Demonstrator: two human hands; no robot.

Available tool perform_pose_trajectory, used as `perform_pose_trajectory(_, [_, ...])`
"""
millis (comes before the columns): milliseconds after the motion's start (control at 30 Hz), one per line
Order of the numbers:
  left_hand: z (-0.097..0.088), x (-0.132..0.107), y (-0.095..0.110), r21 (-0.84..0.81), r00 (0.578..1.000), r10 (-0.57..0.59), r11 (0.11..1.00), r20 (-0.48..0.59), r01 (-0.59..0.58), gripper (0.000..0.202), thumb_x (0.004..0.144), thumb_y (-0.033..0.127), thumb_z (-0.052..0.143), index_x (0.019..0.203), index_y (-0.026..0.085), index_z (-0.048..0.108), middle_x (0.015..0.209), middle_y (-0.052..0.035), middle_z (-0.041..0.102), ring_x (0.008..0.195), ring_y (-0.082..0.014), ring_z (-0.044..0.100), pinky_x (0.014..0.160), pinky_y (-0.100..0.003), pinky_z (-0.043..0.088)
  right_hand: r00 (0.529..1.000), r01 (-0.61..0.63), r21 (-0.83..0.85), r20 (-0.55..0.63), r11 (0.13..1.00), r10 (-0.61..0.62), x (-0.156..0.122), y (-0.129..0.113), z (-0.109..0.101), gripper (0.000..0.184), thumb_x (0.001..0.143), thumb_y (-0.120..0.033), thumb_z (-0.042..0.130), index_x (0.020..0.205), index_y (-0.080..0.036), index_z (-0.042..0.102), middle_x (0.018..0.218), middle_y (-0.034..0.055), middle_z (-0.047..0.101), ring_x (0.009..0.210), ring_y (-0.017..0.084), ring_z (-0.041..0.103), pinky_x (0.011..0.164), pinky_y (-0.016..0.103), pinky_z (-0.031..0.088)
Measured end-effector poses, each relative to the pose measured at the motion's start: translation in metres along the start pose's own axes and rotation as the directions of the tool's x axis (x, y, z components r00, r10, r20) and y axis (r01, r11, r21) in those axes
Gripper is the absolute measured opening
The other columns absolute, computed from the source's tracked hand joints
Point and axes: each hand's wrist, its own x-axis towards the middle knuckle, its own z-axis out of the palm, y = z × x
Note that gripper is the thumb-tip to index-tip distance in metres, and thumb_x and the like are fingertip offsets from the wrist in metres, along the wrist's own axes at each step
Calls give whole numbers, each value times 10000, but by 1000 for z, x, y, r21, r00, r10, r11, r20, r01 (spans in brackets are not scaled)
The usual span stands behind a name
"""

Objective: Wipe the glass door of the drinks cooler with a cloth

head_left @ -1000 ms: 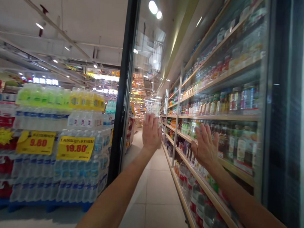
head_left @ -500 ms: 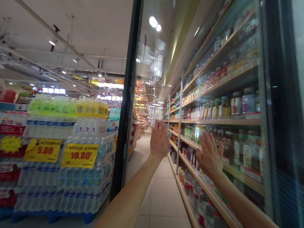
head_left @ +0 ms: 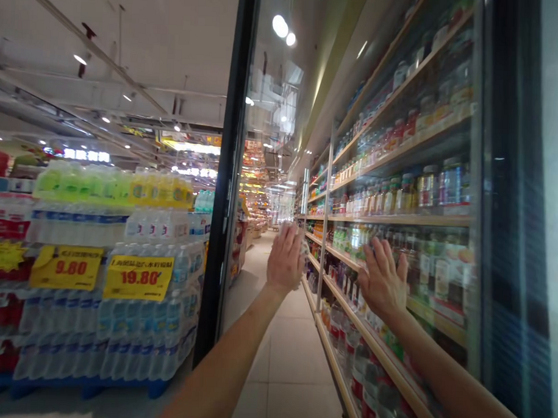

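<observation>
A tall glass door [head_left: 283, 75] with a dark frame [head_left: 222, 189] stands open before me. My left hand [head_left: 284, 261] lies on the glass, palm away from me, fingers together and pointing up. Along its right edge shows a pale, crumpled cloth [head_left: 304, 249], mostly hidden under the palm. To the right, my right hand [head_left: 384, 280] rests flat against the glass with its fingers spread and nothing in it. Through the pane appear shelves [head_left: 397, 219] of bottled drinks.
Stacked packs of bottled water [head_left: 138, 320] stand on a blue pallet [head_left: 85, 386] at the left, with yellow price signs [head_left: 138, 277] on them. A tiled aisle floor [head_left: 292, 356] runs ahead beside the shelves. Another dark door frame [head_left: 509, 180] rises at the right.
The view has turned slightly, so the water packs and door frame sit farther left. My left hand has shifted a little left and tilted, and the cloth edge now shows. My right hand stays on the glass.
</observation>
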Motion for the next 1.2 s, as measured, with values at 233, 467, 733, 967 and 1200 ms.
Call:
perform_pose_trajectory(233, [7,-25,43,-69,957,260,965,128,-253,430,863,220,422,1277,103,419,1392,-110,388,1363,-233,152,1088,-421,256,999,31,-25,-40,999,-32,-1,2,1,570,848,-303,444,1375,-142,297,1371,157,421,1313,260,315,1068,495,179])
perform_pose_trajectory(467, [-7,-30,13,-106,941,305,951,149,-291,429,866,198,397,1289,126,409,1408,-95,364,1365,-204,146,1089,-391,253,1000,-6,-11,-4,1000,6,-2,-2,-1,570,859,-302,408,1391,-158,267,1386,154,399,1321,267,299,1063,504,177])
perform_pose_trajectory(733, [-1,-37,30,-44,980,173,985,102,-169,456,859,193,397,1306,103,378,1419,-121,337,1364,-235,148,1075,-437,267,999,-28,11,-15,1000,29,-8,-18,2,581,864,-313,397,1405,-177,233,1394,142,392,1328,266,288,1069,518,149])
perform_pose_trajectory(967, [-9,-46,18,-57,949,269,963,163,-263,443,864,220,396,1293,111,405,1408,-101,363,1362,-212,163,1091,-392,233,999,-4,-22,34,1000,5,-16,-16,0,593,865,-315,403,1408,-162,221,1391,148,395,1340,259,264,1073,508,164])
perform_pose_trajectory(1200, [-9,-50,26,-41,962,238,971,137,-235,424,854,185,410,1267,90,427,1409,-124,354,1362,-245,153,1077,-424,248,998,-36,-12,49,999,36,-25,-22,1,613,856,-310,401,1415,-158,201,1415,146,356,1344,262,248,1076,513,157])
